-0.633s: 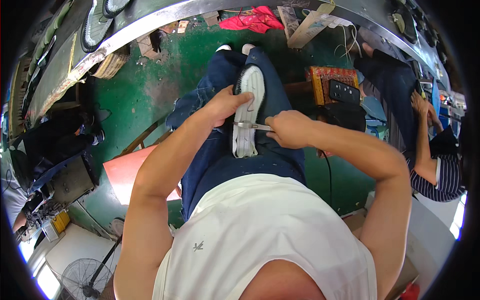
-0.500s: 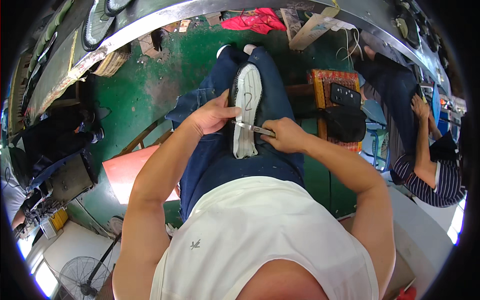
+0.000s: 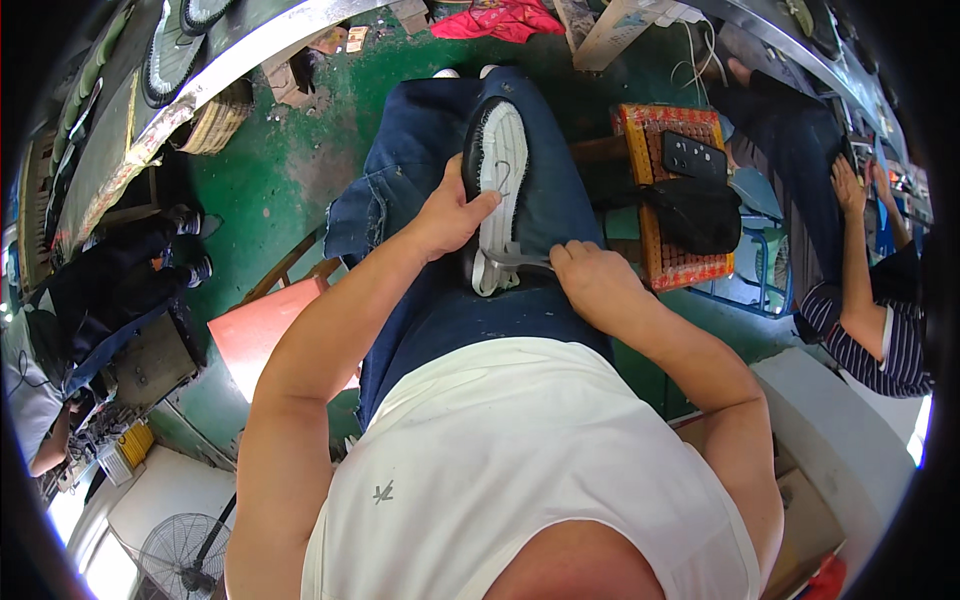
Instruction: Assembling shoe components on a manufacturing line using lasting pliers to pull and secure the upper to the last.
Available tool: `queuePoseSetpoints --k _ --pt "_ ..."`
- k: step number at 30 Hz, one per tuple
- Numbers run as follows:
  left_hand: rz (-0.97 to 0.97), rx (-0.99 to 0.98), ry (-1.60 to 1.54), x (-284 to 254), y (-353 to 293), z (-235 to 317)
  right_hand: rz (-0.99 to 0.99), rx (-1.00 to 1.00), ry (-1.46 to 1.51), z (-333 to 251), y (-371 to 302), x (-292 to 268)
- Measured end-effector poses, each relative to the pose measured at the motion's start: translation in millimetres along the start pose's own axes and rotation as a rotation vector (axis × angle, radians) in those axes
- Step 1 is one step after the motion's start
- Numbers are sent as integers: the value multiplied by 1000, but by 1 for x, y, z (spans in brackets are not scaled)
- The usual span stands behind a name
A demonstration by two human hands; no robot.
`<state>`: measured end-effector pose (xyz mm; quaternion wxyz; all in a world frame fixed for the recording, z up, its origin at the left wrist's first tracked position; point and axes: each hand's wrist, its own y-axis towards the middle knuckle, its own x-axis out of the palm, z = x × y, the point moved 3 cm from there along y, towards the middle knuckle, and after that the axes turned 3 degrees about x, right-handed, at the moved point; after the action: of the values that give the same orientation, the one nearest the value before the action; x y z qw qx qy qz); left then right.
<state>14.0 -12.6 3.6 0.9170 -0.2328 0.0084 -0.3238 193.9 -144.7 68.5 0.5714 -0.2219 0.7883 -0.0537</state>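
A shoe (image 3: 503, 150) lies sole up along my lap, its white underside ringed by a dark, gathered edge. My left hand (image 3: 453, 216) grips its left side, thumb lying over the sole and fingers around the edge. In my right hand (image 3: 603, 284) is a grey metal hand tool (image 3: 524, 259), closed in the fingers. The tool's curved head meets the heel end of the sole; motion blurs it, so I cannot make out its exact kind.
Right of my legs stands a beaded seat (image 3: 640, 130) bearing a phone (image 3: 695, 157) and a black bag (image 3: 690, 215). A pink panel (image 3: 265, 330) is at left. Shoes (image 3: 170, 60) lie on the bench (image 3: 240, 85) ahead. People sit at both sides; a fan (image 3: 183, 550) stands lower left.
The tool has moved a little toward the heel, and my right hand has shifted right and turned. My left hand keeps its hold on the shoe, which now tilts slightly.
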Motion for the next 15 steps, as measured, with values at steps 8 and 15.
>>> queuePoseSetpoints --k 8,15 --pt "59 283 452 15 -25 -23 -714 167 900 56 14 20" --pt "59 135 354 20 -49 -36 -797 266 901 55 6 -17"
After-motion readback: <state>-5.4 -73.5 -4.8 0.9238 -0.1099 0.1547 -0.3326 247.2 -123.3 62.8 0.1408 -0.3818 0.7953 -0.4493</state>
